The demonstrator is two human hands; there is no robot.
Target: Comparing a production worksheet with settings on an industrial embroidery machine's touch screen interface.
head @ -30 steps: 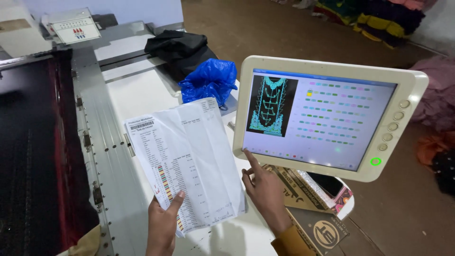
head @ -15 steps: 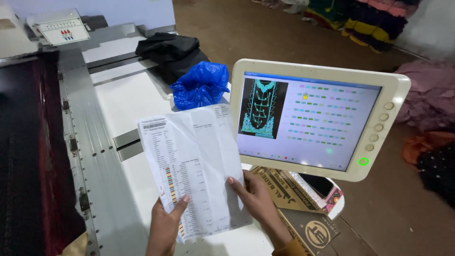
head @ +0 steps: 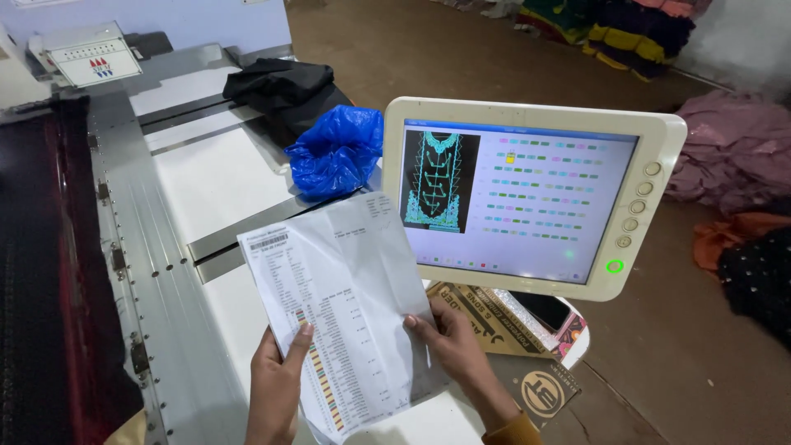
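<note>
left hand (head: 276,387) is pinching the paper sheet (head: 342,305) | right hand (head: 453,346) is pinching its other edge | screen (head: 527,194) is glowing beside them

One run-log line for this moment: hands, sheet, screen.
left hand: grips printed sheet lower left | right hand: grips its right edge | touchscreen panel: lit, pattern shown | blue plastic bag: on white table behind

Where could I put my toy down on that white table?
The bare white tabletop between the metal rail and the blue plastic bag is free. Nearer, both hands hold the paper sheet; by the screen, boxes crowd it.
</note>
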